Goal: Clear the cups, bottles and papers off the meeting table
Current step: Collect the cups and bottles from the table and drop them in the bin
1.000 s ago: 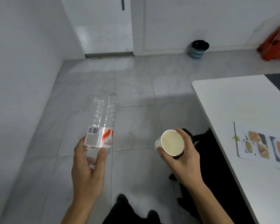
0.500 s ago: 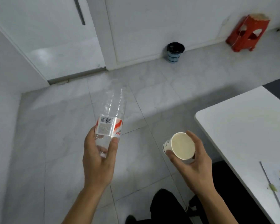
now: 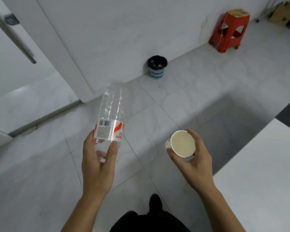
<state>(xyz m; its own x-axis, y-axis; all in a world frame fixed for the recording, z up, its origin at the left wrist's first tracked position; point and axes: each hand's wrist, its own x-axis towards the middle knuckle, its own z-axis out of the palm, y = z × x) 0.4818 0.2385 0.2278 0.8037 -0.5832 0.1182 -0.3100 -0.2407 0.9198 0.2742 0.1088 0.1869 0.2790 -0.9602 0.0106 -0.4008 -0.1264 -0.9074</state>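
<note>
I count two hands: a left hand (image 3: 97,166) and a right hand (image 3: 193,162). One plastic bottle (image 3: 111,118), one paper cup (image 3: 182,144), one waste bin (image 3: 157,66), one red stool (image 3: 229,30), one table (image 3: 261,181), one door (image 3: 10,52).

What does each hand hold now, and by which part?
The left hand grips the clear plastic water bottle by its neck end, below the label. The right hand holds the paper cup around its side wall.
</note>
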